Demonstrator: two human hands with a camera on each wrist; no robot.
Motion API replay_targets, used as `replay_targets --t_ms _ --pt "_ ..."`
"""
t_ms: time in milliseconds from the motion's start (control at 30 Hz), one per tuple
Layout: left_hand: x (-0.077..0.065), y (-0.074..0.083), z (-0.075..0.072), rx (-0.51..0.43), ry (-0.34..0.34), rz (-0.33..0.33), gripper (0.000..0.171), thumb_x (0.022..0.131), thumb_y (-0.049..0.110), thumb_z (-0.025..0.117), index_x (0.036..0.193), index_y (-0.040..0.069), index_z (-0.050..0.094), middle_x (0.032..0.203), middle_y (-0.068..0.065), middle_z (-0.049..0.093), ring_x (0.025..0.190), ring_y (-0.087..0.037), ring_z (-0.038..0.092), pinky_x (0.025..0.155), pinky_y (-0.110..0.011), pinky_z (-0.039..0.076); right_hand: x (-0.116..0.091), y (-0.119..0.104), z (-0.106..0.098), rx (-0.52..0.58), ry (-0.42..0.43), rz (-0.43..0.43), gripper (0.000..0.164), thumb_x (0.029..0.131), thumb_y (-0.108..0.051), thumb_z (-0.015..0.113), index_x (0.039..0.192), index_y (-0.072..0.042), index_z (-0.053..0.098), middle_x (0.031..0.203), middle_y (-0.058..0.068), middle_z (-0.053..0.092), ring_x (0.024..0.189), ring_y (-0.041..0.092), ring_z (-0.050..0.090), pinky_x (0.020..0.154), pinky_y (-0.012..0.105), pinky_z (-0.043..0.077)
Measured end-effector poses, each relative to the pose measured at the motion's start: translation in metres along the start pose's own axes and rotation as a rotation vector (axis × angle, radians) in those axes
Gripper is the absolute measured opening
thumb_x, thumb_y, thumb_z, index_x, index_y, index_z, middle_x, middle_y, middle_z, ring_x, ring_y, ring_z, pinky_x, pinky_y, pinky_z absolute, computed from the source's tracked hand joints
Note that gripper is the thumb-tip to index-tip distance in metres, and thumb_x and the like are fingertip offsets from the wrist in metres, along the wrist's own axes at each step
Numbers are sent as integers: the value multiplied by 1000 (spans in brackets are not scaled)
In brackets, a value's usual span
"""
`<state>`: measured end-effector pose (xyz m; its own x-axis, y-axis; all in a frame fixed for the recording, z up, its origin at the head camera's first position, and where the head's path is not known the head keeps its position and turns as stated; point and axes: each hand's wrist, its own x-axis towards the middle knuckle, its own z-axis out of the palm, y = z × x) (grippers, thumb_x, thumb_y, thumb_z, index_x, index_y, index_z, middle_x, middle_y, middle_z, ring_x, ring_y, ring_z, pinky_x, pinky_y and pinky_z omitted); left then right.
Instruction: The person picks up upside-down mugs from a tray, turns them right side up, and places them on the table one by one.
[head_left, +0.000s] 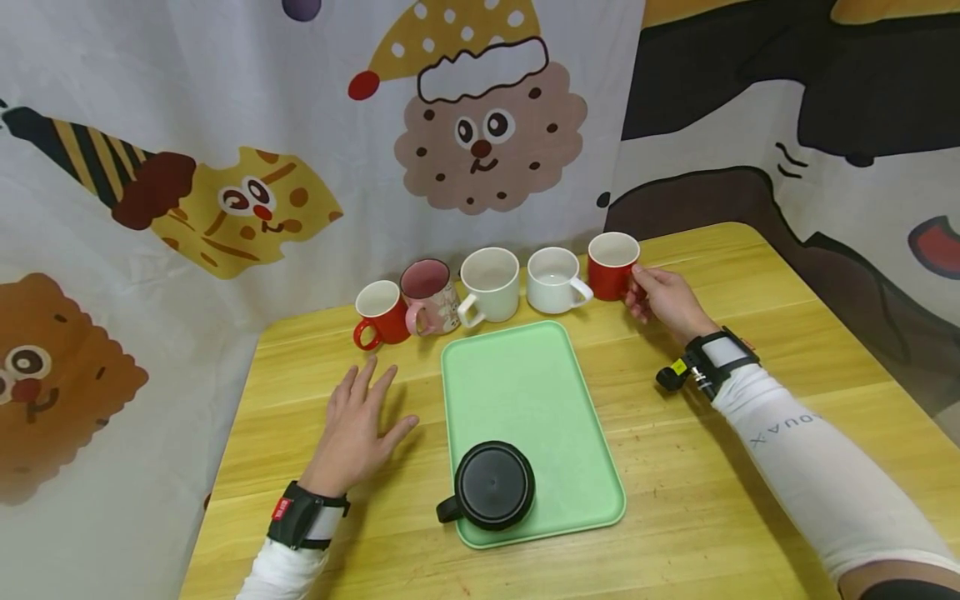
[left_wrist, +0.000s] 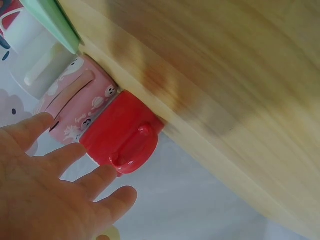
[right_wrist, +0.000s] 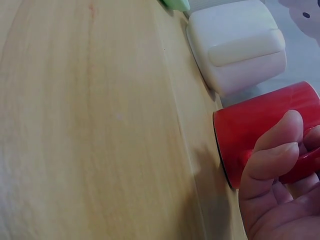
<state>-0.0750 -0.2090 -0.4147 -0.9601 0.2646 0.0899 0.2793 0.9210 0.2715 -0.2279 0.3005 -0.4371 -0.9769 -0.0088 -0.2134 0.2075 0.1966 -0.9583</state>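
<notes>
At the right end of a row of mugs, my right hand [head_left: 667, 302] pinches the handle of a red mug [head_left: 609, 279] with a white inside. In the right wrist view, the thumb and fingers curl round the handle of this red mug [right_wrist: 245, 125], which stands upright on the table. My left hand [head_left: 352, 437] hovers over the left of the table, fingers spread and holding nothing. Just beyond its fingertips is a smaller red mug [head_left: 388, 323], apart from the hand. The left wrist view shows this smaller red mug [left_wrist: 120, 130] beside a pink patterned mug [left_wrist: 82, 100].
A light green tray [head_left: 540, 400] lies mid-table, with a black mug [head_left: 495, 485] upside down on its near left corner. Between the red mugs stand the pink mug, a pale mug [head_left: 495, 287] and a white mug [head_left: 551, 287]. A printed curtain [head_left: 300, 75] hangs behind the table.
</notes>
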Motion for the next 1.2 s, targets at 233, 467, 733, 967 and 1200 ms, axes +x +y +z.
replay_targets --t_ms 233,467,733,967,1200 --pt "0 0 1 -3 -6 -5 88 94 56 76 163 12 41 174 -20 19 156 -52 16 121 -71 17 1 1 -1 8 -3 6 61 108 -62 44 110 -2 54 90 3 61 75 17 59 64 26 52" --pt "0 1 0 -15 -17 -12 88 95 56 75 163 13 41 174 -20 18 156 -51 15 121 -71 16 1 0 -2 -5 -11 0 63 107 -63 44 114 -1 55 96 4 63 77 17 61 65 26 53" --pt "-2 2 -3 -32 -24 -13 87 96 55 75 164 13 40 174 -20 19 156 -51 15 121 -72 16 -8 -6 -5 -176 37 -45 70 108 -62 43 136 1 54 124 20 60 85 19 70 72 28 56" --pt "-7 4 -8 -102 -25 -7 86 97 53 74 164 13 39 173 -18 21 156 -51 17 121 -72 17 -26 -13 -11 -334 128 -122 77 109 -61 44 153 3 41 142 26 51 101 37 71 71 29 55" --pt "-15 9 -15 -196 -35 20 83 99 54 72 164 13 40 172 -19 24 155 -46 22 119 -71 23 -52 -25 -14 -422 232 -237 70 110 -54 49 150 2 43 138 26 54 99 43 70 65 26 49"
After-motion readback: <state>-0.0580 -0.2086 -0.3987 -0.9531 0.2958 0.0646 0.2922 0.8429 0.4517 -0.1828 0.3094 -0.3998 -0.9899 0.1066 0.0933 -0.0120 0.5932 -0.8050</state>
